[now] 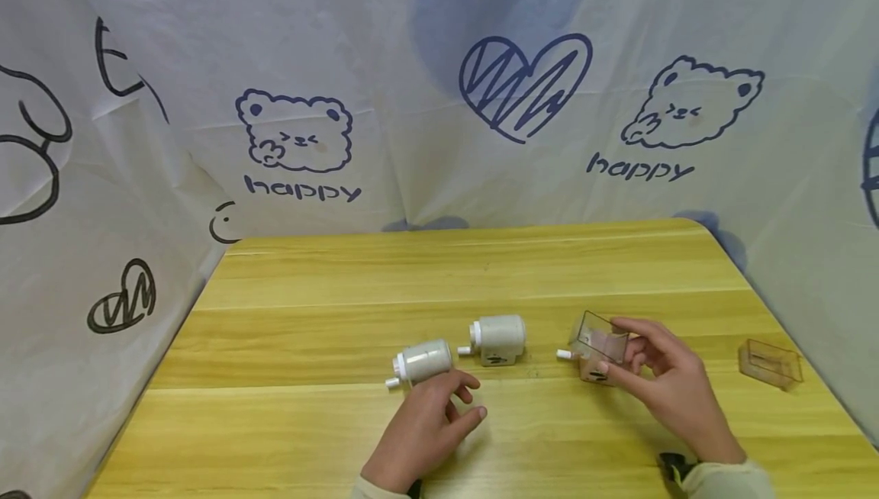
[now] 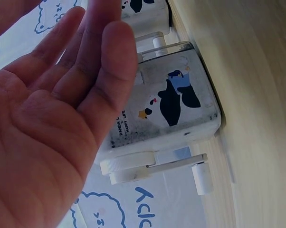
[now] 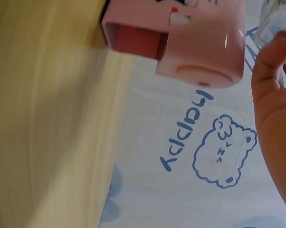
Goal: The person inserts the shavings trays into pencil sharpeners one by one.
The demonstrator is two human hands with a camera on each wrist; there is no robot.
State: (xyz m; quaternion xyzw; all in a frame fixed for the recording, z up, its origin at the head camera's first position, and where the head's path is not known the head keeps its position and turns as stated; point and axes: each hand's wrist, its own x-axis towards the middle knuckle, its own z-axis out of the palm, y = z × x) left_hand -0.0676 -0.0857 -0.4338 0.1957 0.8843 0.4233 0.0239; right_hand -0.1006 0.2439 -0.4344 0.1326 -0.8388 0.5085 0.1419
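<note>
Two white crank pencil sharpeners, the left one [image 1: 427,360] and the middle one [image 1: 504,337], lie on the table. My left hand [image 1: 426,426] hovers beside the left one, fingers loosely bent and holding nothing. Up close in the left wrist view, a white sharpener [image 2: 169,102] shows a panda print and its crank. My right hand [image 1: 676,388] pinches a clear plastic drawer [image 1: 596,331] over a pink sharpener [image 1: 592,369]. From the right wrist, the pink sharpener [image 3: 207,38] shows an empty drawer slot, and the clear drawer [image 3: 278,23] appears apart from it.
Another clear drawer-like box [image 1: 769,364] lies by the right edge of the wooden table [image 1: 309,308]. A white cloth [image 1: 412,102] with bear and heart drawings hangs behind and at the sides.
</note>
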